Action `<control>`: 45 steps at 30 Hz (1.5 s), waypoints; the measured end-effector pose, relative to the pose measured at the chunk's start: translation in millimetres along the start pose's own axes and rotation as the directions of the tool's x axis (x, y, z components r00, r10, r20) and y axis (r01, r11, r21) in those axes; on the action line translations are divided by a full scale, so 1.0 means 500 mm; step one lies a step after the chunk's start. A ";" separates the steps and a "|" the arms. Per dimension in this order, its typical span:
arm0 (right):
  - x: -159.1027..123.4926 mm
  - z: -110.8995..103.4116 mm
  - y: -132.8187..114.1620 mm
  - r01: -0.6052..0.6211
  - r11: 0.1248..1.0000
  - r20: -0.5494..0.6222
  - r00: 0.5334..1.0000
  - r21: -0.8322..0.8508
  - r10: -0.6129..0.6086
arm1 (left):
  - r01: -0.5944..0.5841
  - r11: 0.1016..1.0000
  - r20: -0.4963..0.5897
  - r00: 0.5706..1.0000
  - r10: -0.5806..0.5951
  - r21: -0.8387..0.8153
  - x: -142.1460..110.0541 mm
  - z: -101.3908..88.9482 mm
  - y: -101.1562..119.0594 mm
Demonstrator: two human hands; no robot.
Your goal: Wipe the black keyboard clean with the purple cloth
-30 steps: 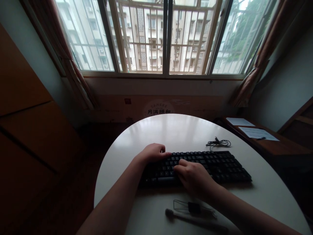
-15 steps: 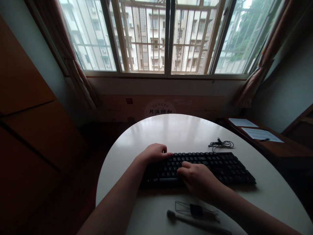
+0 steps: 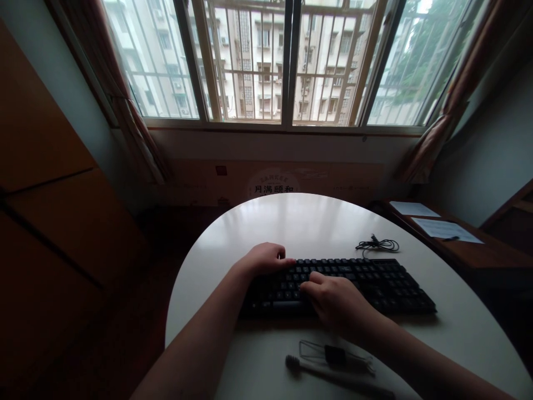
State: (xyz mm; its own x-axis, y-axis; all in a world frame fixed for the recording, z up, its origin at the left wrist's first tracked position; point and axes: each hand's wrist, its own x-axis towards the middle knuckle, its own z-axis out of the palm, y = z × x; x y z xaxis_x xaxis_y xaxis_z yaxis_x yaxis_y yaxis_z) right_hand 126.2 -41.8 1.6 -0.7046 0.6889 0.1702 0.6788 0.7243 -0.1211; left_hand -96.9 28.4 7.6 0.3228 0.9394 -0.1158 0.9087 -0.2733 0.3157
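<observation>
A black keyboard [image 3: 383, 280] lies across a white round table [image 3: 291, 222]. My left hand [image 3: 262, 258] rests on the keyboard's far left corner, its fingers curled over that edge and holding it. My right hand [image 3: 333, 300] sits over the keys left of centre, fingers bent down and pressed together; what they pinch, if anything, is hidden. The keyboard's coiled cable [image 3: 377, 243] lies just behind its right half.
A wire keycap puller [image 3: 333, 355] and a long thin brush [image 3: 316, 372] lie on the table's near edge under my right forearm. A low wooden side desk with papers [image 3: 441, 228] stands at the right. Wooden cabinet [image 3: 50, 222] at the left, window behind.
The view has shifted slightly. Both hands stay in the same place on the keyboard, the right one's fingers barely moving over the keys.
</observation>
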 end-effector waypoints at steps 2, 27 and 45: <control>-0.001 -0.005 -0.002 0.006 1.000 0.012 1.000 -0.009 -0.006 | 0.005 1.000 0.003 1.000 -0.005 0.002 0.000 -0.001 0.001; -0.018 -0.016 0.031 0.019 0.989 -0.035 0.999 0.147 -0.013 | -0.002 1.000 0.015 1.000 0.002 0.002 0.003 0.000 -0.001; -0.023 -0.012 0.042 0.009 0.992 0.006 1.000 0.123 -0.010 | 0.010 1.000 -0.001 1.000 -0.010 0.002 0.006 0.004 -0.003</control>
State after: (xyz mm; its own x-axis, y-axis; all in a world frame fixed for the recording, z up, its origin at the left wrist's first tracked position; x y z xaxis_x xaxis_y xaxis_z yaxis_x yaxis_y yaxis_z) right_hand 149.7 -35.0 2.9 -0.7125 0.6818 0.1658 0.6417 0.7288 -0.2389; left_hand -96.8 31.1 4.8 0.3137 0.9422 -0.1179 0.9124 -0.2647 0.3122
